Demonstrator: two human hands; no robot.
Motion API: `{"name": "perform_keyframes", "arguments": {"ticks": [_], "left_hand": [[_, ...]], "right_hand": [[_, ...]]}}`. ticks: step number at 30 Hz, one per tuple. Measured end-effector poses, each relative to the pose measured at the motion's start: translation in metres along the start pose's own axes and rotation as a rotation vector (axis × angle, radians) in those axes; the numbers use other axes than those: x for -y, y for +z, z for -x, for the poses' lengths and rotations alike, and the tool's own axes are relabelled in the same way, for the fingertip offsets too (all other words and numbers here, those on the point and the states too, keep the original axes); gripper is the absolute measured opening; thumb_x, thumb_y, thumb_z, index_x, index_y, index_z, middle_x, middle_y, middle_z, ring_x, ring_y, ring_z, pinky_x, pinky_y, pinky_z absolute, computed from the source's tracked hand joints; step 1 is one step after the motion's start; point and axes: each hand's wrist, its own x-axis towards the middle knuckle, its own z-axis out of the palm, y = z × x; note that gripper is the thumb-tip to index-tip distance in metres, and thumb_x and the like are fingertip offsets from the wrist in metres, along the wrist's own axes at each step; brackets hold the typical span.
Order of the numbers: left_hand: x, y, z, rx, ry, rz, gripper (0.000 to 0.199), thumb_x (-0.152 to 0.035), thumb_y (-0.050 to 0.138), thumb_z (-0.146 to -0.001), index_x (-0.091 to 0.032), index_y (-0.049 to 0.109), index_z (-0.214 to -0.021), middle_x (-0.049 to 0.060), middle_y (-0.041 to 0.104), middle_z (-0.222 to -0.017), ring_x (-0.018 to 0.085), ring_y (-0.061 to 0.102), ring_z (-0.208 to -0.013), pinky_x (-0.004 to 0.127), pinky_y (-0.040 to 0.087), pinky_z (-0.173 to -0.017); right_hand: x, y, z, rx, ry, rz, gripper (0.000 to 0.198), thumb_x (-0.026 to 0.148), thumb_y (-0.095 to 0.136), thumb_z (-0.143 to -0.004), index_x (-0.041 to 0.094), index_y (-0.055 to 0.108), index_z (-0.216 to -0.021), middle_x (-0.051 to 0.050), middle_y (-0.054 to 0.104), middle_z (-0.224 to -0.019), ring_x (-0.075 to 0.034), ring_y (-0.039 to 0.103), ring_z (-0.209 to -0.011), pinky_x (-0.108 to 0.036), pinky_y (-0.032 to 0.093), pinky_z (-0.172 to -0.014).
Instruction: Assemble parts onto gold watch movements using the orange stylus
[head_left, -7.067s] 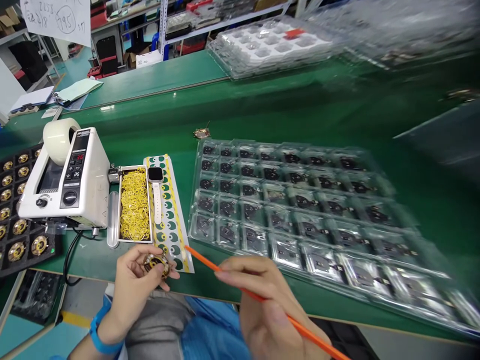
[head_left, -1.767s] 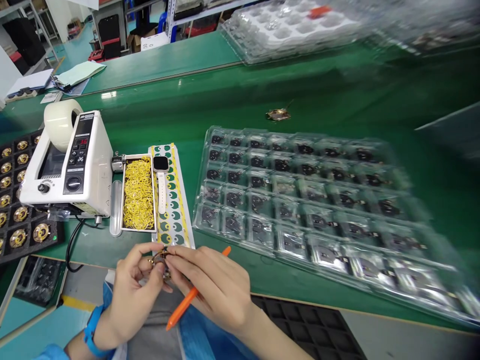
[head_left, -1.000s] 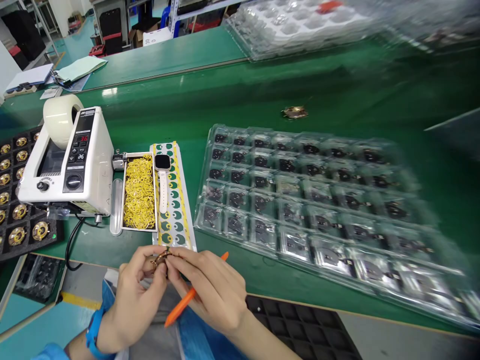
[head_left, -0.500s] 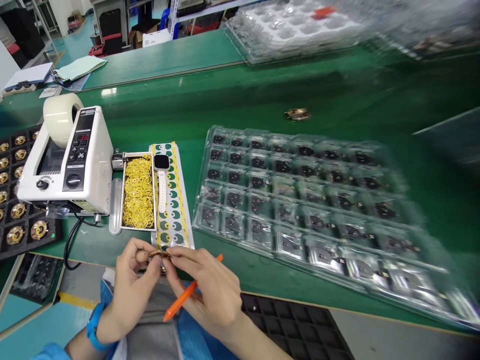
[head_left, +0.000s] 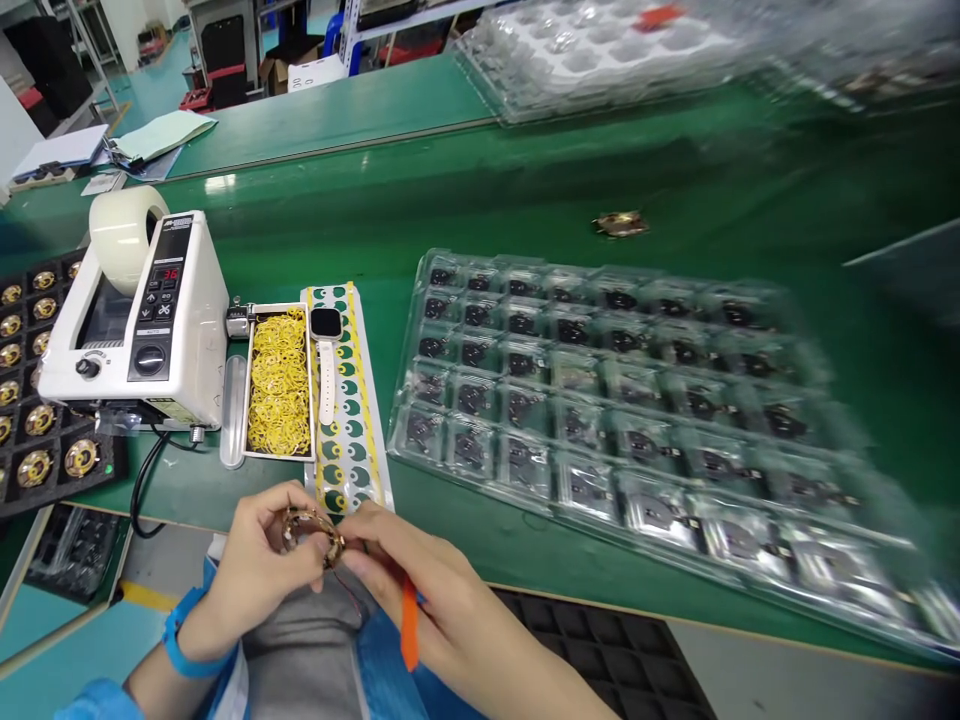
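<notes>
Bench (head_left: pixel 375 215) – grn top, shelving (head_left: pixel 421 17) in bkgd, gold part (head_left: pixel 304 522) nr front edge

I can read a red "36" on the display (head_left: pixel 166 275) of the white tape dispenser (head_left: pixel 201 325), at the left of the frame. On the buttons (head_left: pixel 156 305) under it I make out up and down arrows and a scissors sign. From here, the brand lettering atop the panel (head_left: pixel 174 243) is too blurred.

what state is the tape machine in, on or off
On: the tape machine has a red display that is lit and reads 36. Whether it is feeding tape, I cannot tell.
</notes>
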Motion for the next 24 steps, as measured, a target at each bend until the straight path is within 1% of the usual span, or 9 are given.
{"name": "perform_keyframes", "arguments": {"ticks": [5,9,11,14,15,17,19,21,24], "left_hand": [[-0.003,0.002,-0.001,0.017,-0.035,-0.046,0.021,-0.025,0.072,-0.061,-0.016,0.052,-0.062,-0.005,0.048,-0.054,0.004,0.038,-0.039,0.015,0.036,-0.036],[0.000,0.003,-0.001,0.037,-0.067,-0.056,0.021,-0.024,0.071,-0.062,-0.016,0.051,-0.063,-0.006,0.047,-0.051,0.004,0.038,-0.037,0.015,0.033,-0.036],[0.002,0.002,-0.002,0.050,-0.074,-0.038,0.024,-0.027,0.073,-0.063,-0.016,0.052,-0.064,-0.007,0.046,-0.050,0.004,0.037,-0.036,0.015,0.031,-0.036],[0.006,-0.001,-0.002,0.043,-0.065,-0.020,0.031,-0.037,0.078,-0.066,-0.015,0.055,-0.067,-0.006,0.046,-0.051,0.004,0.037,-0.037,0.016,0.031,-0.036],[0.007,-0.002,-0.002,0.044,-0.060,-0.017,0.034,-0.040,0.078,-0.067,-0.014,0.057,-0.067,-0.005,0.046,-0.052,0.005,0.038,-0.039,0.016,0.032,-0.037],[0.009,-0.003,-0.001,0.056,-0.039,-0.018,0.038,-0.046,0.079,-0.068,-0.013,0.060,-0.068,-0.004,0.048,-0.056,0.006,0.041,-0.043,0.017,0.036,-0.038],[0.010,-0.004,-0.001,0.064,0.000,-0.024,0.039,-0.048,0.078,-0.070,-0.012,0.064,-0.068,-0.002,0.048,-0.063,0.007,0.043,-0.047,0.018,0.037,-0.040],[0.011,-0.004,-0.001,0.048,0.072,-0.045,0.035,-0.045,0.075,-0.075,-0.012,0.068,-0.068,0.001,0.050,-0.069,0.008,0.046,-0.051,0.018,0.039,-0.042],[0.017,-0.005,0.000,-0.068,0.282,-0.199,0.021,-0.032,0.066,-0.086,-0.015,0.075,-0.079,0.004,0.055,-0.077,0.012,0.053,-0.063,0.020,0.045,-0.053]], "right_hand": [[0.001,0.001,0.001,-0.002,-0.020,0.039,0.020,0.018,0.035,-0.104,0.020,0.052,-0.093,-0.001,0.059,-0.077,-0.014,0.057,-0.063,-0.023,0.046,-0.054],[0.001,0.002,0.002,0.006,0.067,0.021,0.033,0.027,0.031,-0.108,0.021,0.047,-0.080,0.002,0.054,-0.067,-0.013,0.051,-0.055,-0.022,0.041,-0.050],[0.001,0.002,0.002,0.027,0.106,-0.010,0.036,0.030,0.029,-0.108,0.021,0.045,-0.077,0.003,0.053,-0.066,-0.012,0.051,-0.055,-0.022,0.042,-0.051],[0.000,0.000,0.004,0.100,0.117,-0.019,0.033,0.032,0.028,-0.108,0.021,0.048,-0.083,0.001,0.058,-0.073,-0.013,0.055,-0.062,-0.023,0.046,-0.056],[0.000,0.000,0.004,0.104,0.122,-0.008,0.033,0.033,0.029,-0.108,0.021,0.047,-0.083,0.001,0.058,-0.074,-0.014,0.054,-0.062,-0.023,0.046,-0.056],[0.000,0.002,0.004,0.064,0.143,-0.003,0.039,0.037,0.028,-0.108,0.022,0.042,-0.076,0.002,0.053,-0.066,-0.013,0.048,-0.056,-0.023,0.042,-0.049],[0.000,0.006,0.003,0.005,0.184,-0.071,0.048,0.043,0.026,-0.108,0.021,0.036,-0.067,0.004,0.043,-0.057,-0.012,0.041,-0.049,-0.023,0.035,-0.045],[-0.002,0.011,0.001,-0.042,0.258,-0.220,0.055,0.051,0.027,-0.106,0.021,0.033,-0.060,0.005,0.036,-0.050,-0.011,0.034,-0.045,-0.024,0.031,-0.043],[-0.005,0.017,-0.002,-0.117,0.388,-0.427,0.061,0.063,0.036,-0.099,0.020,0.039,-0.056,0.005,0.030,-0.046,-0.010,0.026,-0.042,-0.024,0.023,-0.041]]}}
